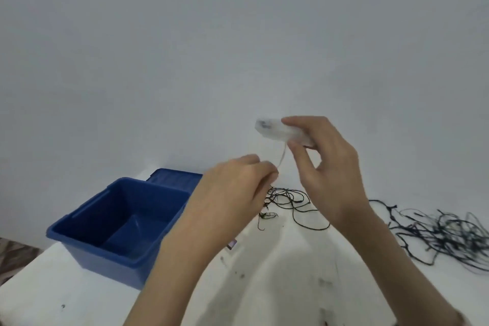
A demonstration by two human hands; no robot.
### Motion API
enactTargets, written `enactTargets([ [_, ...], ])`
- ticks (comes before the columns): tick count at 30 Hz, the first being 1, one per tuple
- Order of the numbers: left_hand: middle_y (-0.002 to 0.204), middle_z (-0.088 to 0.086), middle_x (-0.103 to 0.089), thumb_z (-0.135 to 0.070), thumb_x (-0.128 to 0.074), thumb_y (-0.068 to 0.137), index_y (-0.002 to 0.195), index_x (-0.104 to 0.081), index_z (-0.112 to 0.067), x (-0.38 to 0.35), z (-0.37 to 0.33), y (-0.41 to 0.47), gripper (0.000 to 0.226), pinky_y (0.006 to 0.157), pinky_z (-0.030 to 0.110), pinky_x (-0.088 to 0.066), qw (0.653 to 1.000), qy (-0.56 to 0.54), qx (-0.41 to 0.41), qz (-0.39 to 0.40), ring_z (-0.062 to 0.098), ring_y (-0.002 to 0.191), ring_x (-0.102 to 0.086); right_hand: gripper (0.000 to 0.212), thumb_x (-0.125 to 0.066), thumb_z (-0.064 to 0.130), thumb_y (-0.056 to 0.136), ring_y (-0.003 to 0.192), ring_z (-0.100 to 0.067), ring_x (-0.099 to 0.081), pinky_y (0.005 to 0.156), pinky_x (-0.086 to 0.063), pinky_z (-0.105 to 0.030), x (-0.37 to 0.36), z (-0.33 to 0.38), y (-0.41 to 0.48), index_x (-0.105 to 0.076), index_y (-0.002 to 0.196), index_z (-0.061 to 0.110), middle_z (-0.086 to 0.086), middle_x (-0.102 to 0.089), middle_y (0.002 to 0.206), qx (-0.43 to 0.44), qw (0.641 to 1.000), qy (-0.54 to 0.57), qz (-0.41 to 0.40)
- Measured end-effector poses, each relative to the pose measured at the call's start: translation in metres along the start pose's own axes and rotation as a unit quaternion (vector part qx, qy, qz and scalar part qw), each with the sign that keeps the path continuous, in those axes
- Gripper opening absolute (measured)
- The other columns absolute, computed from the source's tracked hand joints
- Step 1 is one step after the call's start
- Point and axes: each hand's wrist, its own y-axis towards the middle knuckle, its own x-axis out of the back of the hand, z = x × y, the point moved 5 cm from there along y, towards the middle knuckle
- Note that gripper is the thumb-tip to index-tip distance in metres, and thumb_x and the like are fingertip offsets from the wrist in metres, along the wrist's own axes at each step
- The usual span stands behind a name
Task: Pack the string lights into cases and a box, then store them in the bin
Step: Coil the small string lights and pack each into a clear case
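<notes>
My right hand (326, 164) holds a small translucent white case (277, 132) up in the air between thumb and fingers. A thin pale wire (282, 156) hangs from the case down to my left hand (238, 185), which pinches it at the fingertips. Below both hands a loose tangle of dark string lights (288, 201) lies on the white table (277, 267). A second, larger dark string-light tangle (444, 235) lies at the right. The blue bin (87, 238) stands open at the left, nothing visible inside it.
The bin's blue lid (176, 178) lies behind it against the white wall. A small dark object (232, 244) peeks out beside my left forearm. The table's left edge runs past the bin, with patterned floor (13, 254) beyond it.
</notes>
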Motion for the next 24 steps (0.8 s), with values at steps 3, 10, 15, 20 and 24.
enactTargets([
  [3,0.074,-0.007,-0.054,-0.043,-0.036,0.090,0.094,-0.067,-0.023,0.034,-0.006,0.023,0.037,0.058,0.037,-0.046,0.996,0.031,-0.067,-0.046,0.021,0.067,-0.057,0.033,-0.054,-0.001,0.086,0.079,-0.002,-0.056,0.068,-0.043,-0.013,0.007,-0.008,0.010,-0.061,0.105,0.026,0.006,-0.064,0.095,-0.048,0.988,-0.026,0.144],
  [10,0.059,-0.008,-0.058,-0.012,-0.059,0.088,0.084,-0.072,-0.018,0.018,0.010,0.059,0.015,0.045,0.016,-0.036,0.893,-0.450,0.029,-0.007,0.009,0.049,-0.041,0.036,-0.071,0.000,0.066,0.058,-0.021,-0.059,0.057,-0.049,-0.023,0.020,-0.026,0.011,-0.058,0.099,0.002,-0.012,-0.061,0.072,-0.278,0.797,0.500,0.194],
  [15,0.057,-0.003,-0.053,-0.011,-0.053,0.092,0.095,-0.070,-0.012,-0.022,0.003,0.052,0.017,0.049,0.020,-0.045,0.803,-0.585,0.110,0.032,0.009,0.048,-0.043,0.062,-0.083,0.013,0.052,0.064,-0.021,-0.063,0.064,-0.055,-0.025,0.020,-0.038,0.009,-0.055,0.106,0.000,-0.014,-0.064,0.087,-0.302,0.736,0.605,0.040],
  [20,0.067,0.001,-0.065,-0.008,-0.055,0.091,0.113,-0.066,-0.015,-0.042,-0.019,0.046,0.025,0.044,0.019,-0.044,0.760,-0.629,0.143,0.077,0.009,0.050,-0.053,0.029,-0.062,0.001,0.073,0.070,-0.023,-0.063,0.069,-0.055,-0.025,0.032,-0.042,0.008,-0.056,0.099,0.010,-0.012,-0.064,0.083,-0.296,0.793,0.528,-0.059],
  [24,0.070,0.003,-0.069,-0.011,-0.054,0.092,0.117,-0.061,-0.015,-0.040,-0.031,0.051,0.027,0.056,0.021,-0.051,0.754,-0.632,0.155,0.094,0.011,0.053,-0.059,0.026,-0.057,-0.004,0.084,0.070,-0.020,-0.062,0.074,-0.052,-0.024,0.047,-0.043,0.009,-0.054,0.101,0.014,-0.005,-0.068,0.073,-0.271,0.851,0.441,-0.089],
])
